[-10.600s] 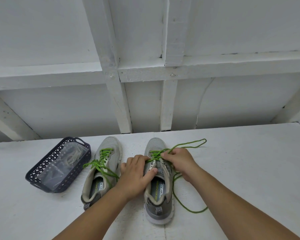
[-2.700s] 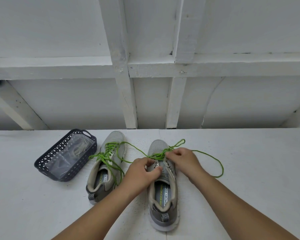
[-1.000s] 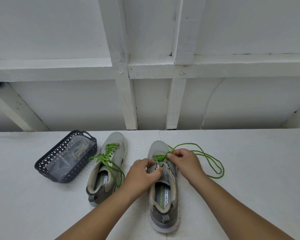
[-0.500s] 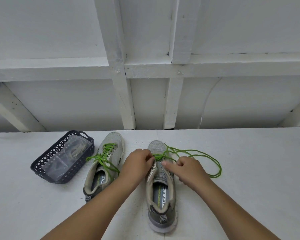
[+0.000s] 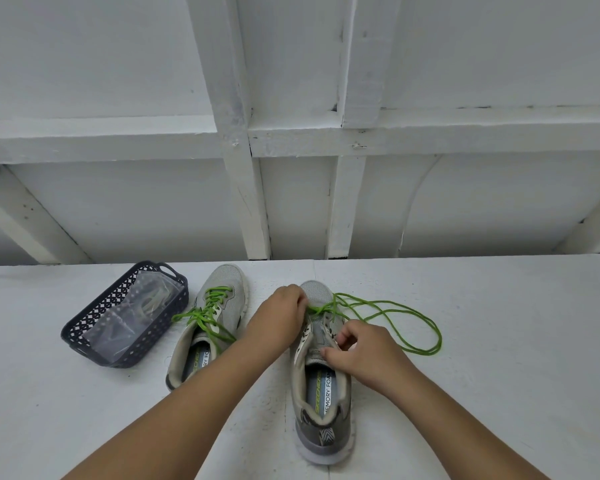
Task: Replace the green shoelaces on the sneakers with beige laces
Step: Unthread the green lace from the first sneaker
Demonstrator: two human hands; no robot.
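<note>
From my seat, far left on the white table (image 5: pixel 499 341) I see a dark basket (image 5: pixel 84 332) with a clear bag (image 5: pixel 132 320) lying in it (pale laces seem to be inside the bag, though I cannot make them out well); just right of the basket stands the left shoe (image 5: pixel 229 292), toe away from me, its green lace (image 5: pixel 205 315) threaded through the eyelets with loose ends trailing over the opening; next comes the left hand (image 5: pixel 279 315), fingers curled at the toe end of the right shoe (image 5: pixel 321 393), pinching that shoe's green lace (image 5: pixel 395 320) where it meets the lowest eyelets; this lace is out of most of the eyelets, and its slack runs off in long loops on the table to the right of the shoe; the right hand (image 5: pixel 368 355) rests on the right side of the shoe by the tongue, thumb and fingers curled, but I cannot tell whether they grip the upper or only press on it.
</note>
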